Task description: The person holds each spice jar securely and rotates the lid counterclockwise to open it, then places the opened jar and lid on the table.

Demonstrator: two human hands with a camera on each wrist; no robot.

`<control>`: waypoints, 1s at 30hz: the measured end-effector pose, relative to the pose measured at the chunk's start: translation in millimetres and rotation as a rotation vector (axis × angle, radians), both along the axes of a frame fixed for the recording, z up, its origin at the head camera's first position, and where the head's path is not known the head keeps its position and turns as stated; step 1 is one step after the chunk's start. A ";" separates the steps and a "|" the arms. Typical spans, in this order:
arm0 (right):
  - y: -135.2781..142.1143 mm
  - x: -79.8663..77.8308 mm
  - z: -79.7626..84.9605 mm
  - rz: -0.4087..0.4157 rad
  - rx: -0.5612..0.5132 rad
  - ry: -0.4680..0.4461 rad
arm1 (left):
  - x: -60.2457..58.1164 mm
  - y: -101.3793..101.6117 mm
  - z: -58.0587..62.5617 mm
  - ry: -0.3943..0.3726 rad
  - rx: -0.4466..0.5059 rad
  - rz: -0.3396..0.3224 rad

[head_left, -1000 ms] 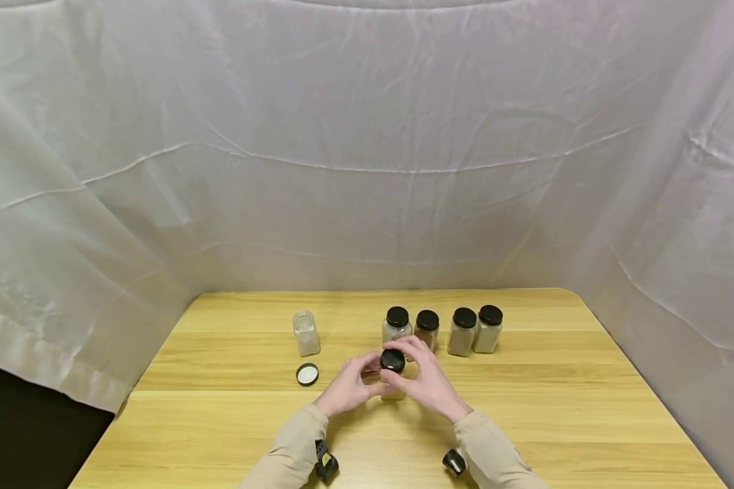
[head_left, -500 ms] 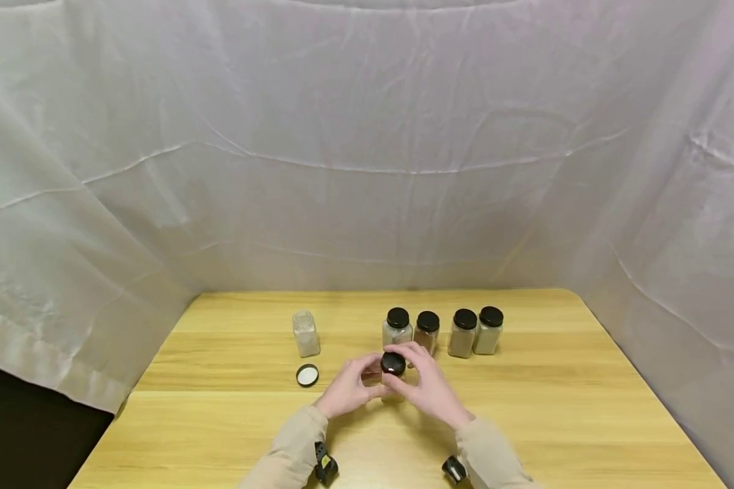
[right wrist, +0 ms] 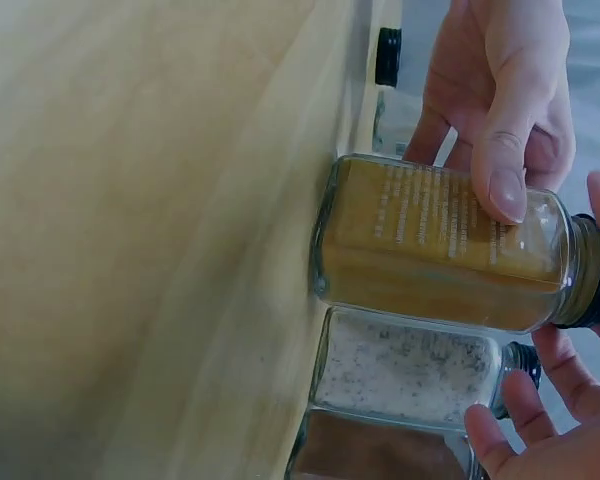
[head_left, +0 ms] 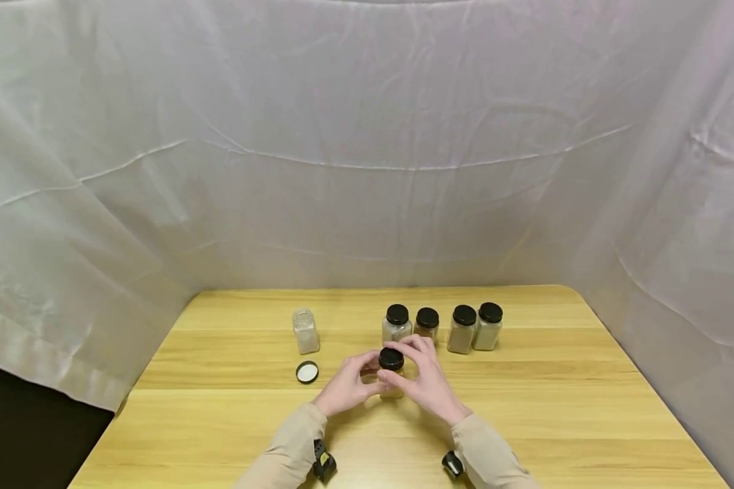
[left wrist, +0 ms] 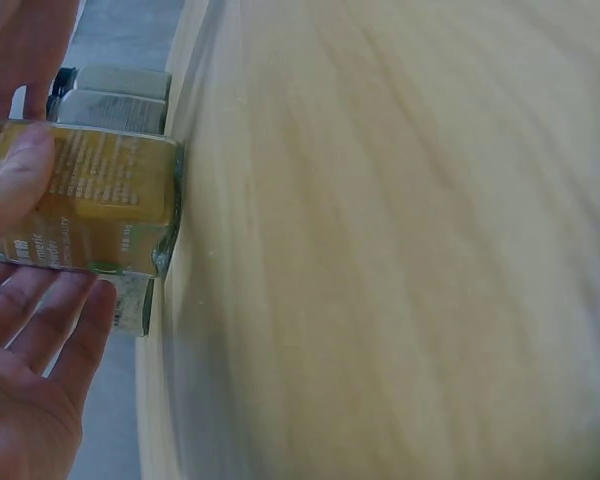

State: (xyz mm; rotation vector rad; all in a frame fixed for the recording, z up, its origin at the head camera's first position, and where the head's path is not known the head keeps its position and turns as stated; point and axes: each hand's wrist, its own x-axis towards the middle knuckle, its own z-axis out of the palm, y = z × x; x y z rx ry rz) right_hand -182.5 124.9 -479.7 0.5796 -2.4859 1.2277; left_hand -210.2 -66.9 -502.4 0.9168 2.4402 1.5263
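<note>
A square glass jar of yellow-brown turmeric powder (right wrist: 440, 245) stands upright at the middle of the table, its black lid (head_left: 391, 358) on top. My left hand (head_left: 350, 387) grips the jar's body from the left, thumb pressed against the printed label. On the right, my right hand (head_left: 428, 380) holds the lid, its thumb in front and index finger behind. In the right wrist view, a black threaded rim (right wrist: 590, 270) shows by the jar's neck. The right hand's lower fingers spread near the jars behind.
Behind the hands stand several black-lidded jars, among them one with speckled white contents (right wrist: 410, 365) and a brown one (right wrist: 375, 450). At the left, a lidless jar (head_left: 306, 333) of white contents stands behind a black lid (head_left: 307, 372) lying with its white inside up. A grey curtain (head_left: 367, 204) surrounds the table.
Around the lid, the right hand shifts only slightly. The left hand stays on the jar's body, and the other jars keep their places.
</note>
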 end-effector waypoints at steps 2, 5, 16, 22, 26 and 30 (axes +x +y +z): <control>0.1 -0.8 0.6 -0.006 0.016 0.015 | 0.3 0.4 -0.1 -0.001 -0.010 0.009; 0.7 -0.9 1.7 0.002 0.039 0.047 | 0.1 0.8 -1.2 -0.004 -0.013 0.013; 2.8 -3.7 10.5 0.018 0.109 0.066 | -1.2 0.2 -2.9 -0.004 -0.025 0.021; 0.6 -5.7 14.2 -0.016 0.176 0.151 | -1.3 0.4 -1.2 -0.023 -0.023 0.015; 1.0 -4.6 17.0 0.015 0.127 0.138 | -1.2 -0.4 -0.5 -0.041 -0.030 0.022; 3.5 -5.0 18.6 0.063 0.022 0.072 | -2.3 -2.5 -0.8 -0.051 -0.038 0.031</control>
